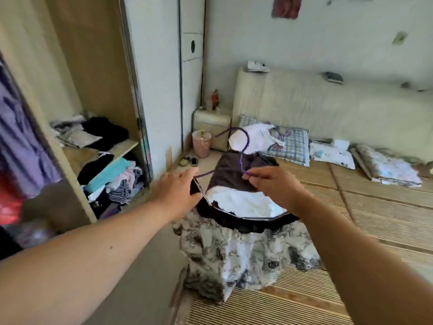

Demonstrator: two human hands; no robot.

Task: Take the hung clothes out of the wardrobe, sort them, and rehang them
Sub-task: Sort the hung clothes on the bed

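Observation:
A black-and-white patterned garment (243,252) with a dark neckline hangs in front of me over the bed edge. A purple wire hanger (241,151) sits at its collar, hook pointing up. My left hand (180,191) grips the garment's dark collar edge at the hanger's left arm. My right hand (269,181) pinches the hanger's right arm. The open wardrobe (93,90) stands to the left, with a purple hung garment (21,141) and a red one (9,202) at the far left.
Wardrobe shelves hold folded and heaped clothes (110,174). The bed (375,207) with a bamboo mat carries pillows (290,144) and folded bedding. A pink bin (201,144) and a nightstand (210,127) stand by the wall, slippers on the floor near them.

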